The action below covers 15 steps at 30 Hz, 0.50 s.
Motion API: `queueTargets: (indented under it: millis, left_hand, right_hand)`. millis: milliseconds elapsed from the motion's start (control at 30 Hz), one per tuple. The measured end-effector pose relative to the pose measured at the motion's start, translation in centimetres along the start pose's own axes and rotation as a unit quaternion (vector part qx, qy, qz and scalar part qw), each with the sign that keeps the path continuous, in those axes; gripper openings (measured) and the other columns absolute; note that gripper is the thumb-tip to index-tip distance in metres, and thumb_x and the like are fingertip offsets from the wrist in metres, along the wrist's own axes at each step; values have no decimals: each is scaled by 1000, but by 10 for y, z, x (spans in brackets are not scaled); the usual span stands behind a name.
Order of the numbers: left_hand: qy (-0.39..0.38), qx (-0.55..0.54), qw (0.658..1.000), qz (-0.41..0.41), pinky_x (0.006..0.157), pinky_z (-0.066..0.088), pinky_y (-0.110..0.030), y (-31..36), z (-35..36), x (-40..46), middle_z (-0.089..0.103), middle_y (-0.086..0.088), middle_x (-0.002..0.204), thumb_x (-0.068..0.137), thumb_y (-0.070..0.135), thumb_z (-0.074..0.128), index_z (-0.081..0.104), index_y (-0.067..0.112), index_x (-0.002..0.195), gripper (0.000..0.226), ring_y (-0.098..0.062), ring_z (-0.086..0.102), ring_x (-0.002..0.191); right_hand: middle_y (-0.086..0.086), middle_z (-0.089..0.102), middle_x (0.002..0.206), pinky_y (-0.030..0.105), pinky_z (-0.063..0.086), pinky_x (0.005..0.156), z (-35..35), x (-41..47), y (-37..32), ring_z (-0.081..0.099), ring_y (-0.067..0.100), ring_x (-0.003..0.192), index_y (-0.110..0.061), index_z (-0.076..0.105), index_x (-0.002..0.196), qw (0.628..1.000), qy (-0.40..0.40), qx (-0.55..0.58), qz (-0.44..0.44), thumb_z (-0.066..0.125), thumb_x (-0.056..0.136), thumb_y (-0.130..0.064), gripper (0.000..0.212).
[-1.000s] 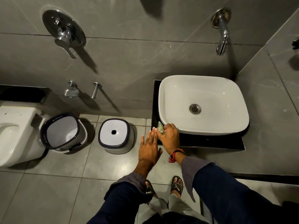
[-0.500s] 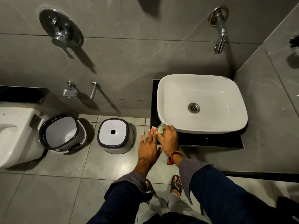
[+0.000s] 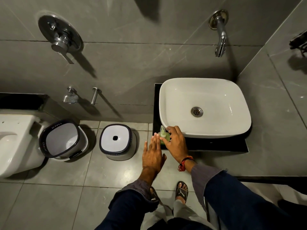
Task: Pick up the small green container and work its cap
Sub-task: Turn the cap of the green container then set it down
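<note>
The small green container stands at the left front corner of the black counter, beside the white basin. Its pale pump cap points up and away from me. My right hand wraps around the container's right side, fingers curled over it. My left hand is flat with fingers straight and together, its fingertips right next to the container's left side; whether they touch it I cannot tell. The container's lower body is hidden by my hands.
A wall tap hangs above the basin. On the floor to the left stand a white stool and a tilted white bucket, with a toilet at the far left. My sandalled feet are below.
My right hand has shifted back off the top of the container, so the pump cap and green body now show. My left hand stays flat beside it.
</note>
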<state>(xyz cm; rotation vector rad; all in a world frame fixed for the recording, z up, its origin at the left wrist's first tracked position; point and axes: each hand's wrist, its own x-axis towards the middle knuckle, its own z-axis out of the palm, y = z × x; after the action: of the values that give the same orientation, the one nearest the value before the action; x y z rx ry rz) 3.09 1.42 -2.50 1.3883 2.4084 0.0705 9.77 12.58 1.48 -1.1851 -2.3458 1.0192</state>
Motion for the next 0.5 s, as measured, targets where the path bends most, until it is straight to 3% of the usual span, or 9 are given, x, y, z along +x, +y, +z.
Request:
queueTargets:
  millis: [67, 200, 367, 500]
  left_hand:
    - [2, -2, 1000, -6, 129, 2, -48, 2, -1, 1, -13, -10, 170, 100, 49, 49, -13, 9, 158, 94, -24, -9, 158]
    - [11, -14, 1000, -18, 129, -2, -47, 7, -3, -1, -10, -12, 170, 101, 47, 50, -14, 8, 158, 95, -24, -8, 158]
    - [3, -13, 1000, -17, 129, -1, -48, 10, -5, 1, -8, -11, 170, 100, 49, 50, -12, 8, 159, 95, -25, -7, 158]
    - [-8, -22, 1000, -15, 129, 1, -48, 16, -5, 6, -10, -9, 170, 99, 53, 52, -13, 9, 158, 99, -24, -7, 158]
  right_hand:
    - [5, 50, 121, 33, 61, 87, -5, 1, 2, 57, 19, 109, -19, 53, 132, 998, -15, -34, -52, 72, 89, -18, 47]
    - [6, 48, 122, 34, 59, 82, -18, 14, 1, 54, 23, 107, -31, 53, 136, 964, -57, -216, -141, 77, 84, -15, 60]
    - [9, 52, 115, 38, 56, 74, -25, 22, -7, 55, 27, 101, -24, 57, 124, 949, -63, -277, -135, 82, 77, -24, 53]
    - [9, 54, 121, 36, 56, 79, -22, 19, -5, 53, 27, 105, -17, 57, 123, 957, -77, -259, -106, 84, 75, -22, 55]
